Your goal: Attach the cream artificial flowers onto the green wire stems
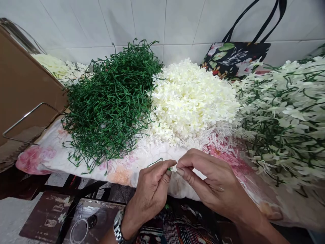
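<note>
My left hand (151, 189) pinches a thin green plastic stem (155, 162) between thumb and forefinger; its far end curves out behind the hand. Facing it, my right hand (214, 181) is closed in a pinch on a small white piece, mostly covered by the fingertips, at the stem's tip. Whether the two are joined I cannot tell. Beyond my hands lie a heap of green stems (111, 95) and, beside it, a heap of white artificial flower heads (193, 98). Fine white sprigs (219, 135) lie along the front of that heap.
Flowers on green stems (291, 115) are piled at the right. A floral cloth (149, 156) covers the work surface. A black flowered bag (236, 57) leans against the tiled wall. Cardboard (27, 74) stands at left; a clear round container (79, 231) sits lower left.
</note>
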The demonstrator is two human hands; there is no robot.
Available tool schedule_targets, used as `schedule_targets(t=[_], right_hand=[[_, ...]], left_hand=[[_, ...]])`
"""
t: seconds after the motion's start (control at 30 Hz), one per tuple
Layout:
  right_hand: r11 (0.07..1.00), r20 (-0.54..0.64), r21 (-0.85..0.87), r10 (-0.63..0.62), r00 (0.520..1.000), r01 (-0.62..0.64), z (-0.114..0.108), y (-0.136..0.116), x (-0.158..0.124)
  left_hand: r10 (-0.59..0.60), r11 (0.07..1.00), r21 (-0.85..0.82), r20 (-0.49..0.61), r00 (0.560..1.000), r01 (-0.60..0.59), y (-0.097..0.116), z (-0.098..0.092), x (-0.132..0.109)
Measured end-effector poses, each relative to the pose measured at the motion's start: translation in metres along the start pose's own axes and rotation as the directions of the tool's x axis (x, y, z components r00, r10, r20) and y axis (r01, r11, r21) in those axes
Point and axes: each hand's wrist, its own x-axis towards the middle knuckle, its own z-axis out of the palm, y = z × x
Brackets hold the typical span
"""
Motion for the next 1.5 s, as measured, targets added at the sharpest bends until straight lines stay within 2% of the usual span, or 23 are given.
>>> schedule_targets(t=[0.13, 0.3, 0.57, 0.87, 1.17, 1.3, 1.5], right_hand=[[0.996, 0.026, -0.081, -0.029, 0.999, 0.031, 0.001, 0.001, -0.001], [0.987, 0.032, -0.156, -0.034, 0.999, 0.039, 0.003, 0.004, -0.003], [0.987, 0.033, -0.152, -0.039, 0.999, 0.044, 0.006, 0.006, -0.007], [0.992, -0.021, -0.128, -0.026, 0.999, 0.023, 0.017, 0.015, -0.009], [0.991, -0.039, -0.091, 0.095, 0.995, -0.098, 0.025, 0.014, -0.013], [0.987, -0.021, -0.056, 0.152, 0.988, -0.153, 0.022, 0.017, -0.011], [0.988, 0.0, -0.092, 0.124, 0.992, -0.124, 0.019, 0.016, -0.01]], left_hand=[[0.016, 0.999, 0.027, 0.04, 0.999, -0.017, 0.001, -0.001, -0.001], [0.001, 1.0, -0.017, -0.031, 1.0, -0.001, -0.001, 0.001, -0.002], [0.001, 0.997, -0.078, -0.054, 0.999, -0.005, -0.001, 0.002, 0.0], [0.029, 0.992, -0.12, -0.092, 0.995, -0.04, -0.011, 0.008, 0.003], [-0.017, 0.977, -0.215, -0.105, 0.994, -0.006, -0.016, 0.01, 0.004], [-0.001, 0.969, -0.246, -0.102, 0.995, -0.024, -0.019, 0.01, 0.004], [0.033, 0.962, -0.265, -0.105, 0.994, -0.06, -0.022, 0.011, 0.003]])
